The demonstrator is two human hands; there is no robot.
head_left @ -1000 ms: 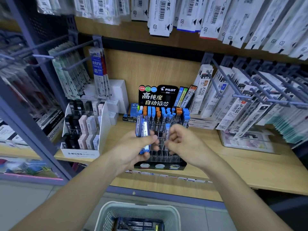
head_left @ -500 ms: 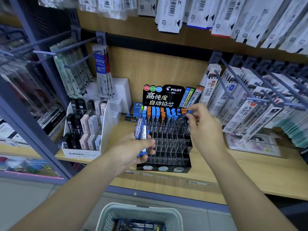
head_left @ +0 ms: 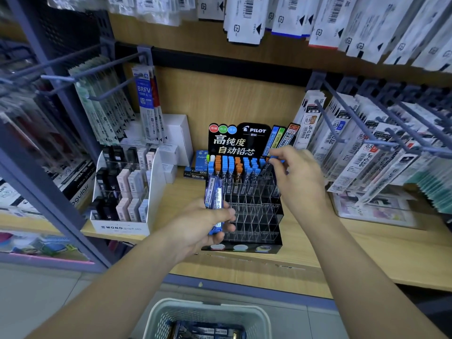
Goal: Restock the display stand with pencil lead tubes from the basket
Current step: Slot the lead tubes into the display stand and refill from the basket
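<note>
A black Pilot display stand (head_left: 254,216) with clear slot rows sits on the wooden shelf; its back rows hold blue- and orange-capped lead tubes (head_left: 232,167), its front rows are bare. My left hand (head_left: 203,226) grips a bundle of blue lead tubes (head_left: 214,199) in front of the stand's left side. My right hand (head_left: 297,177) is at the stand's back right corner, fingertips pinched on one blue-capped tube (head_left: 275,159) over a slot. A pale plastic basket (head_left: 208,319) with more tubes stands on the floor below.
A white MONO eraser display (head_left: 122,192) stands left of the stand. Hooks with hanging refill packs (head_left: 354,143) jut out on the right and on the left (head_left: 102,99). A clear tray (head_left: 374,211) lies on the shelf at right.
My right hand left my left hand with one tube and went up to the stand's back right row. My left hand stayed put with the bundle.
</note>
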